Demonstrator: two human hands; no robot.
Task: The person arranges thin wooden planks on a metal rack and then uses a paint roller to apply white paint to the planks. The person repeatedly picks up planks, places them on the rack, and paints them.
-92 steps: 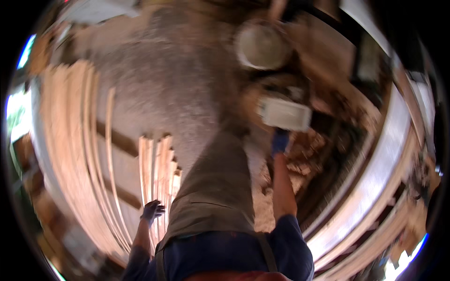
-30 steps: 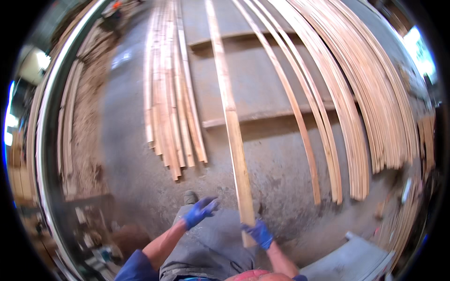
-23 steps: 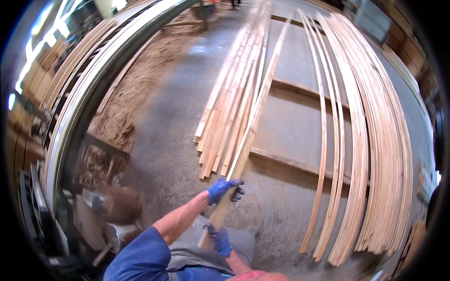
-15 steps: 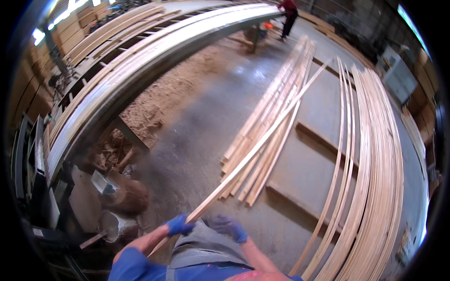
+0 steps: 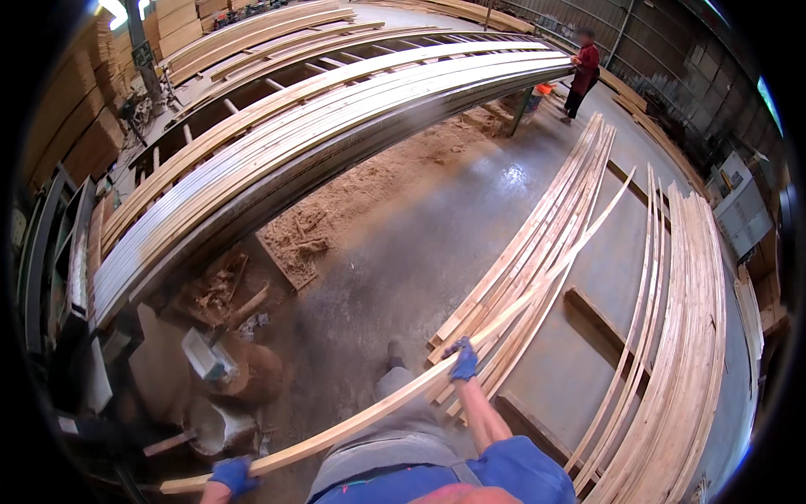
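Observation:
A long, narrow wooden board (image 5: 361, 427) runs from the lower left across my legs to the far right. Near its close end my left hand (image 5: 233, 475), in a blue glove, is closed around it. Farther along, my right hand (image 5: 462, 359), gloved in blue and darker with dirt at the fingers, grips the same board. Beyond my right hand the board crosses above a low stack of boards (image 5: 525, 281) on the floor; whether it touches them I cannot tell.
A long machine table (image 5: 336, 109) bearing boards curves along the left, with sawdust (image 5: 315, 227) below. Thin strips (image 5: 642, 294) and a wide board pile (image 5: 684, 336) lie on wooden bearers (image 5: 600, 323) at right. Another person (image 5: 583, 71) stands at the table's far end.
My left hand has shifted down and left to the board's near end. My right hand, empty before, has moved forward and taken hold of the board. My view has tilted up slightly.

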